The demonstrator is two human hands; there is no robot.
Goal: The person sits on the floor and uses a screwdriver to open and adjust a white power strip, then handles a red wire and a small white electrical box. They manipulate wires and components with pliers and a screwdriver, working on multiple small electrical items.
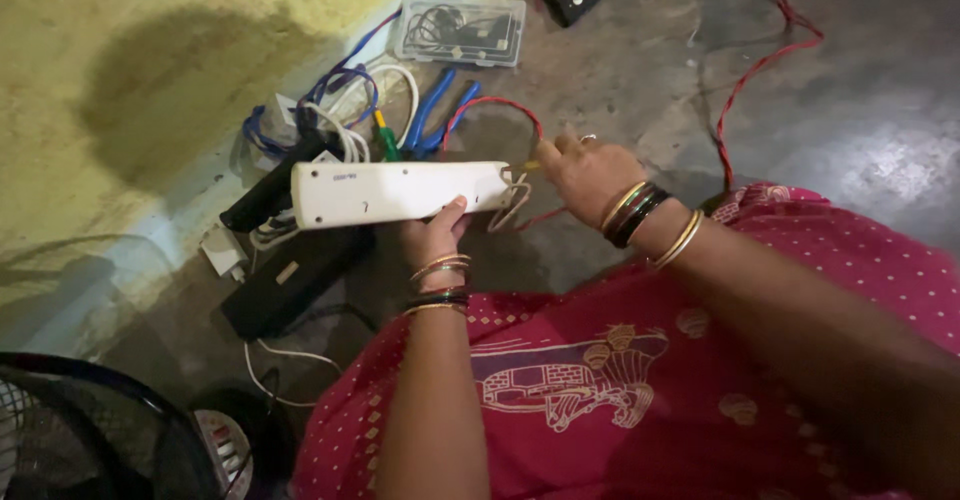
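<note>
Pink garment (pixel 620 390), foreground. Left hand (pixel 435 232): closed around white power strip (pixel 400 193), held level above floor (pixel 860 110). Right hand (pixel 583 170): pinching yellow-tipped tool (pixel 524 168) at strip's end. Pliers (pixel 435 110) beyond.

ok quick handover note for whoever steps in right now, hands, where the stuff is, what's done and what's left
Left hand: grips the white power strip from below, holding it level above the floor.
Right hand: at the strip's right end, pinching a yellow-tipped tool where the red wire and white wires come out.
Nearby on the floor: blue-handled pliers, clear plastic box, black adapters.
Done: the strip is in hand, casing looks shut.
Left: the wires at the end still hang loose.
</note>
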